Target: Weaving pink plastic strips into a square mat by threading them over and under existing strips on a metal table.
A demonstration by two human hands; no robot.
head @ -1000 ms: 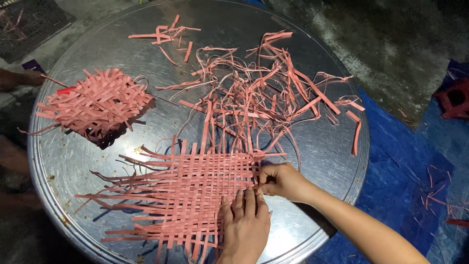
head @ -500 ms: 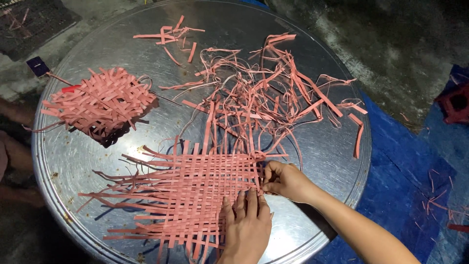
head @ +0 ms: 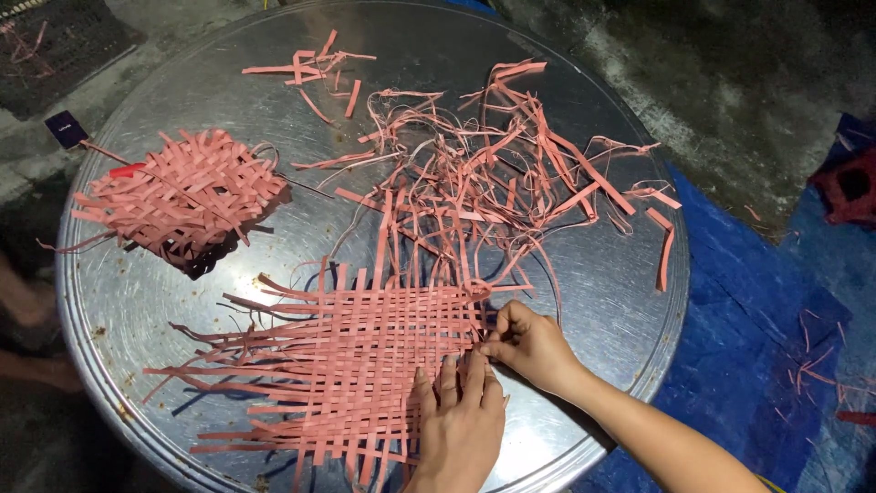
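While my left hand [head: 461,424] is lying flat and open, pressing the flat pink woven mat [head: 365,361] at lower centre of the round shiny metal table [head: 584,301], my right hand [head: 529,345] is pinching a thin strip end at its edge; loose strips [head: 493,173] are tangling above.
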